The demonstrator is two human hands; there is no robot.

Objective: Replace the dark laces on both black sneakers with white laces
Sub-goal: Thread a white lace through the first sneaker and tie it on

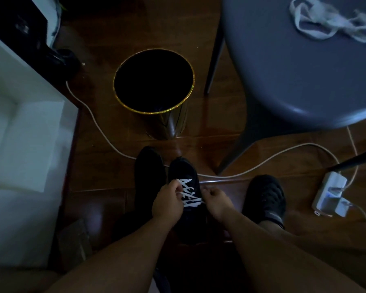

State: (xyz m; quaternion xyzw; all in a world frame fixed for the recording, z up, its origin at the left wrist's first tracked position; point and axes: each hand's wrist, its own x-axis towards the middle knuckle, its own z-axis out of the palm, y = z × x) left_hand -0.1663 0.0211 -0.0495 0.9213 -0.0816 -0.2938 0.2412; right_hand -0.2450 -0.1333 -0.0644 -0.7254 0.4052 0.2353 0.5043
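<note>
Left hand (167, 205) is pinching the white lace (188, 192) at the eyelets; right hand (217, 200) is curled at the lace's other side, grip looking closed on an end, though dim light is hiding it. The laced sneaker (185, 187) is sitting on the floor (230, 115) between the forearms, touching a second sneaker (149, 176) on its left. Risk: uneven pulling is likely skewing the crossings or slipping an end out. A cable (251, 169) is running just beyond the toes, bin (154, 81) near ahead, chair leg (235, 149) to the right. More white laces (325, 22) are lying on the table (294, 70).
</note>
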